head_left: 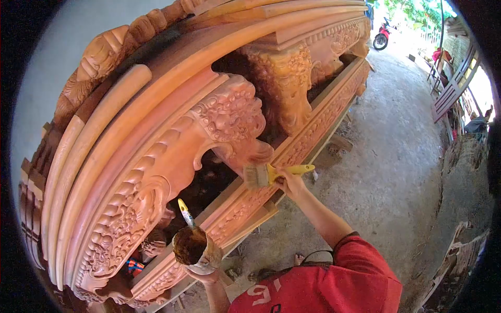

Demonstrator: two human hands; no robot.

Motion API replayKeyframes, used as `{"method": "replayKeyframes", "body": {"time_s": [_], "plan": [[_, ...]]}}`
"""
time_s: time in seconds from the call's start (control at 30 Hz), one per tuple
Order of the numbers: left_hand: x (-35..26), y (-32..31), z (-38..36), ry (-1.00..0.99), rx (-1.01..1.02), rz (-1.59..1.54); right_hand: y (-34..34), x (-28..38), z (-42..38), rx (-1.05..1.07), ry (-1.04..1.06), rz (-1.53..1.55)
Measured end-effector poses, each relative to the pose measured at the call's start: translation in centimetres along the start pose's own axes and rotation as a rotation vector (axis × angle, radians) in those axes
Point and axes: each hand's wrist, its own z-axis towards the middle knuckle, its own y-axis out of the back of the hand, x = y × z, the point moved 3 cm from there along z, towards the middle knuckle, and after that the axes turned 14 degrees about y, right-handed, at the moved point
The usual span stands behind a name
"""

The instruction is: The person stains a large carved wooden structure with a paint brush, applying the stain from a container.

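Note:
A wide paintbrush with a yellow handle is gripped in my right hand, fingers closed near its ferrule. Its pale bristles lie against the carved lower rail of a large piece of wooden furniture. Down at the left, my left hand supports a round container from below, with dark brown matter inside. Another brush, its handle yellow-tipped and paint-stained, sticks up at the container's far rim; its lower end is hidden. Carved scrolls and a curled leg stand just beyond the brush.
Several long curved mouldings run along the furniture's upper side. Concrete floor stretches to the right. A red motorbike stands far back, and wooden slats lean at the right. A blue-and-orange item lies inside the frame.

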Motion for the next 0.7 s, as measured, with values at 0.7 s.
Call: {"method": "replayKeyframes", "body": {"time_s": [0.7], "plan": [[0.0, -1.4, 0.1, 0.021, 0.163, 0.087, 2.2, -4.2, -0.7, -0.248, 0.081, 0.200]]}}
